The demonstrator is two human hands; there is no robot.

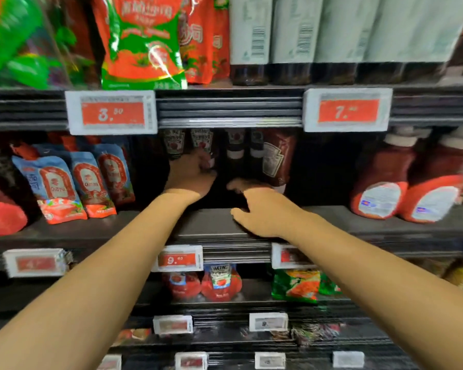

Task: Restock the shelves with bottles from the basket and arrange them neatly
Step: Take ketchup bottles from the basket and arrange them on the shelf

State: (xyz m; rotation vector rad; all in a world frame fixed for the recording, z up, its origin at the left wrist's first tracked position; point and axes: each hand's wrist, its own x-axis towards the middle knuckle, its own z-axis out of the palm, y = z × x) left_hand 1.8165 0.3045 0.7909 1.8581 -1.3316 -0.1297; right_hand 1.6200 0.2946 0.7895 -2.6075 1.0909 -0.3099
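- Deep on the middle shelf [214,222], the left hand [190,174] reached among upside-down ketchup bottles [201,142]; fingers hidden, so its grasp could not be determined.
- Right hand [259,209] hovered over the shelf front, fingers loosely spread, holding nothing.
- Blue sauce pouches [56,188] stood to the left, large ketchup bottles [380,188] to the right.
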